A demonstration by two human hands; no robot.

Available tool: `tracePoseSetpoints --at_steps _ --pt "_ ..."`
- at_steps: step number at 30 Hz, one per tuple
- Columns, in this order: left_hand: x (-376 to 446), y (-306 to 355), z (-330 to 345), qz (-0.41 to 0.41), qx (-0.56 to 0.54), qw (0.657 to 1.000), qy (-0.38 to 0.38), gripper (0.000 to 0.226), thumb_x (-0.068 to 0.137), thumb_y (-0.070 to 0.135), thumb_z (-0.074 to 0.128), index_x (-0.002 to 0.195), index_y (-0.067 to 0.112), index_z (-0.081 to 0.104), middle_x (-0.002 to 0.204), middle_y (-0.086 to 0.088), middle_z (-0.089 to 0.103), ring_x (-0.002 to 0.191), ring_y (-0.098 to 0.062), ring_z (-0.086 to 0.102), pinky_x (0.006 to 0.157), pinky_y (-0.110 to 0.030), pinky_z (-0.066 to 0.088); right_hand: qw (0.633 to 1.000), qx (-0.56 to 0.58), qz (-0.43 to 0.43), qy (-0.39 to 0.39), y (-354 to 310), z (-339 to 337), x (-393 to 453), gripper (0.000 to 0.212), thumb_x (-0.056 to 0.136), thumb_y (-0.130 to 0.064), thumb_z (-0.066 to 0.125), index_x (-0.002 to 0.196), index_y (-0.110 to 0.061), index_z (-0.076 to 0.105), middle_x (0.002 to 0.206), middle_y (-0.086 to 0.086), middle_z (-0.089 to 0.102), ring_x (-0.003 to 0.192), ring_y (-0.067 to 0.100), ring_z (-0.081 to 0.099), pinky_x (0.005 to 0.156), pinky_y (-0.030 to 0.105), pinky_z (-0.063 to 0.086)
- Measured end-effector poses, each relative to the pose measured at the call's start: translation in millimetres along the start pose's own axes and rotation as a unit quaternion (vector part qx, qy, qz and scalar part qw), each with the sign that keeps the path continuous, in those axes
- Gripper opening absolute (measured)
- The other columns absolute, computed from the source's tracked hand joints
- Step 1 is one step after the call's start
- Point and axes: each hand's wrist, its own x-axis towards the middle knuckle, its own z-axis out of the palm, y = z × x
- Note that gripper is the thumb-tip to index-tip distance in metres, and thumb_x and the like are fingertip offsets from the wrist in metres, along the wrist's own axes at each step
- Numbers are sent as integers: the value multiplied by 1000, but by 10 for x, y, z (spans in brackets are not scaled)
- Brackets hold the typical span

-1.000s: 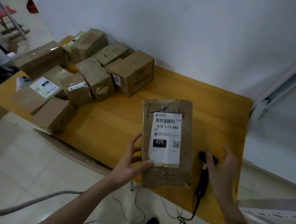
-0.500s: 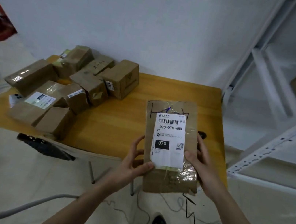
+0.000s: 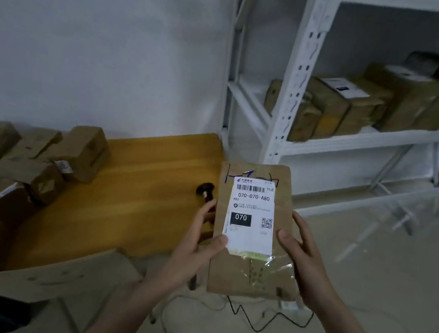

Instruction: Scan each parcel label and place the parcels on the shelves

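Observation:
A flat brown parcel (image 3: 250, 268) with a white label reading 070-070-A80 is held up in front of me, off the table. My left hand (image 3: 194, 248) grips its left edge, thumb on the label's lower corner. My right hand (image 3: 304, 259) grips its right edge, thumb on the front face. The black scanner (image 3: 205, 190) lies on the wooden table (image 3: 135, 190) just left of the parcel, partly hidden behind it. A white metal shelf rack (image 3: 300, 73) stands to the right, with several brown parcels (image 3: 344, 105) on one shelf.
Several more cardboard parcels (image 3: 42, 162) are piled on the left part of the table. A black cable (image 3: 261, 319) trails over the floor below the parcel. A lower shelf rail (image 3: 378, 198) runs across the right. A white wall stands behind the table.
My view has swung right, from the table toward the shelf rack. A second ago my right hand was at the scanner; both hands now hold the parcel, lifted clear of the table.

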Motion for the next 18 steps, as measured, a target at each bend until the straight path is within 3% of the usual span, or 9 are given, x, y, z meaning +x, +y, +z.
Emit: tracePoseSetpoints --at_steps 2,5,10,12,15,18 --pt "85 132 187 11 3 1000 -16 64 91 30 59 144 42 24 139 26 42 118 18 45 88 -13 47 1000 0 -10 18 -118 -180 -55 57 61 -54 72 115 -58 53 105 7 73 96 32 69 86 50 54" --pt "257 321 466 21 -1 999 -37 58 95 19 57 137 46 26 131 29 42 106 24 49 78 -8 48 999 0 -23 40 -299 -463 -120 52 67 -52 70 115 -59 52 104 5 73 96 28 70 81 45 55" --pt "682 674 1058 26 1 997 -71 56 95 20 57 132 52 30 129 23 43 99 22 54 81 -18 53 997 -9 -39 64 -653 -1104 -190 55 82 -45 68 130 -53 43 111 -6 71 103 18 68 83 38 52" --pt "884 870 1357 28 -11 996 -81 51 96 19 55 125 54 33 121 27 46 92 21 57 73 -15 53 997 -17 -42 59 -856 -1414 -192 70 71 -52 69 133 -53 38 112 -7 71 105 18 67 84 39 51" --pt "1210 1222 1815 33 -23 995 -93 49 95 23 56 126 54 34 127 17 50 87 12 64 67 -17 54 996 -25 -57 59 -1241 -1942 -140 76 62 -55 70 130 -56 38 109 -11 71 104 17 68 83 39 53" --pt "1515 1673 2254 33 -41 994 -100 46 89 35 60 121 59 37 127 16 52 93 0 65 67 -20 56 996 -33 -70 53 -1710 -2462 -12 83 52 -58 80 128 -55 46 113 -5 71 106 24 67 92 50 52"
